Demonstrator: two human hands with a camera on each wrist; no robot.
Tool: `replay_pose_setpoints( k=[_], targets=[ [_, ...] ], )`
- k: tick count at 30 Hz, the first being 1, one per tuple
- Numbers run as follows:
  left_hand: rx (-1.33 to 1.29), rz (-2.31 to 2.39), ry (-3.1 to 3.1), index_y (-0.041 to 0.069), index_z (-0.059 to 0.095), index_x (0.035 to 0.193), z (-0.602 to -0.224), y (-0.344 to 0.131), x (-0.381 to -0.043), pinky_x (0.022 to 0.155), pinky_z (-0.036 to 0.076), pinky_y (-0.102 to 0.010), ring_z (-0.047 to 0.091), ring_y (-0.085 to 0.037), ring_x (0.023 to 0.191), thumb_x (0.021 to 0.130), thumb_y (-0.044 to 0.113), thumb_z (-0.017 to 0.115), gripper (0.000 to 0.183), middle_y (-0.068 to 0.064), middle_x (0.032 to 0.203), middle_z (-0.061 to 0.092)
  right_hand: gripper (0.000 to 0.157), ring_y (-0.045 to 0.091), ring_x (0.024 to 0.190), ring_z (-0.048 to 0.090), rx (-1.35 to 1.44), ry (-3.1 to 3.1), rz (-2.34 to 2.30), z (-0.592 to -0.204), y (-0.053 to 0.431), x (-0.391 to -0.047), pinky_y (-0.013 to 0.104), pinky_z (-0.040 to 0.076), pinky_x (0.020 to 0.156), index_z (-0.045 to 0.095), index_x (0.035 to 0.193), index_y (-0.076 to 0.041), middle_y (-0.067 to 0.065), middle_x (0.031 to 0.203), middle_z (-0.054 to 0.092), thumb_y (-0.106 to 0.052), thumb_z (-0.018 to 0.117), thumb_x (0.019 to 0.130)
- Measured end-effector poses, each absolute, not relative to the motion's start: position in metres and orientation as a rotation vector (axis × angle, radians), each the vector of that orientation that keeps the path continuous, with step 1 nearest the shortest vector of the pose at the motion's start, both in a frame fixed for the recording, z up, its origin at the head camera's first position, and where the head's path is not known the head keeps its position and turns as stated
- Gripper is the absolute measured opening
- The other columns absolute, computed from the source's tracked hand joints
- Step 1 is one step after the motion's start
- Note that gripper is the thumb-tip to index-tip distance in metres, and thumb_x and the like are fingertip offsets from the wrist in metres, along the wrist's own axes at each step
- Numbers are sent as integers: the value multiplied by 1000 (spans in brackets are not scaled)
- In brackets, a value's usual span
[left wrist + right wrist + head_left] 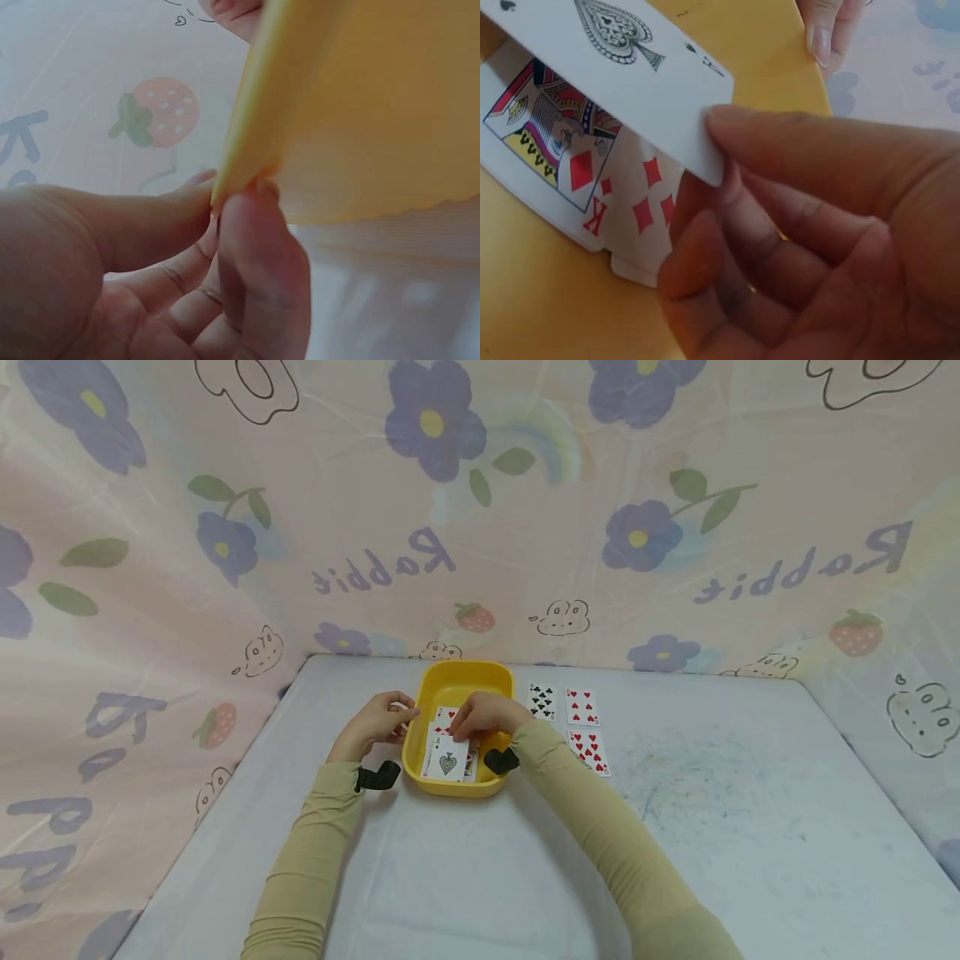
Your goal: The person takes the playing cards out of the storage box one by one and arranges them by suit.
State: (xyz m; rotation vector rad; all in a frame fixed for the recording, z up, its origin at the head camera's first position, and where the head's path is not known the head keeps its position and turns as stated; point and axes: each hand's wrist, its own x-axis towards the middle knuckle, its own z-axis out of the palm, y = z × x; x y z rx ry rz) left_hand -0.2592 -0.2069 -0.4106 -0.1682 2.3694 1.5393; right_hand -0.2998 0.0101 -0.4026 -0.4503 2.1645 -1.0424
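My left hand (377,724) is at the left side of a yellow plastic tray (456,790). In the left wrist view, its thumb and index finger pinch the tray's rim (251,142). Over the tray, my right hand (489,713) pinches one corner of an ace of spades (459,768) between thumb and fingers, the card tilted and face up. Below that ace, in the right wrist view, a king of diamonds (551,131) overlaps another diamonds card (643,206) inside the tray. More card edges show beneath the king.
To the right of the tray, a clubs card (542,702) and two hearts cards lie face up on the white tabletop (450,877); one hearts card (582,706) is farther back, the other hearts card (590,752) nearer. A printed cloth (517,543) hangs behind and at both sides.
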Motion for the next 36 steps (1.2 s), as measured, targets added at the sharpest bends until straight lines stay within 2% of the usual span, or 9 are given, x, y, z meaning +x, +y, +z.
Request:
replay_pose_setpoints(
  k=[7,13,18,23,27,30,32,36],
  targets=[
    [-176,1540,2360,2,50,115,-409,-205,-260,56,54,-26,53,-15,59,98,19,57,26,-9,80,54,14,17,68,61,-451,2264,-1039,-401,11,-300,27,55,71,73,98,0,7,86,69,-6,71,86],
    [-172,1540,2364,2,50,116,-409,-205,-260,57,54,-26,54,-15,59,98,20,58,27,-9,80,54,13,22,76,63,-431,2282,-1063,-391,16,-298,30,55,76,71,98,1,9,88,67,-7,68,89],
    [-161,1539,2369,2,50,116,-410,-205,-259,58,54,-27,54,-15,59,98,21,58,28,-9,80,55,13,21,75,59,-454,2323,-1099,-380,26,-297,29,55,74,69,100,-1,8,92,65,-9,66,91],
    [-165,1540,2368,2,50,116,-411,-206,-260,58,54,-27,55,-15,59,98,21,57,28,-9,80,55,15,19,75,60,-491,2326,-1217,-375,41,-297,34,55,76,65,104,-1,10,92,64,-7,64,90],
    [-161,1548,2357,2,50,116,-411,-205,-260,57,54,-27,54,-15,59,98,20,57,27,-9,80,55,26,22,79,62,-513,2293,-1353,-372,57,-295,40,54,81,62,115,-4,14,97,61,-2,64,89],
    [-159,1554,2353,1,49,115,-411,-205,-259,57,54,-27,54,-15,58,98,19,57,26,-9,80,55,34,24,81,64,-492,2300,-1442,-370,72,-291,39,55,81,61,121,-7,15,102,57,-1,65,88],
    [-161,1557,2356,1,50,115,-411,-206,-259,56,54,-27,54,-15,58,98,19,57,26,-8,79,55,34,25,80,65,-451,2306,-1505,-370,82,-288,38,55,79,61,122,-9,16,103,55,-2,65,89],
    [-170,1550,2368,2,50,115,-411,-206,-258,56,53,-26,55,-15,59,98,19,57,26,-8,79,56,29,28,79,67,-332,2280,-1675,-377,101,-282,38,56,75,57,120,-4,18,100,57,-4,63,91]
  ],
)
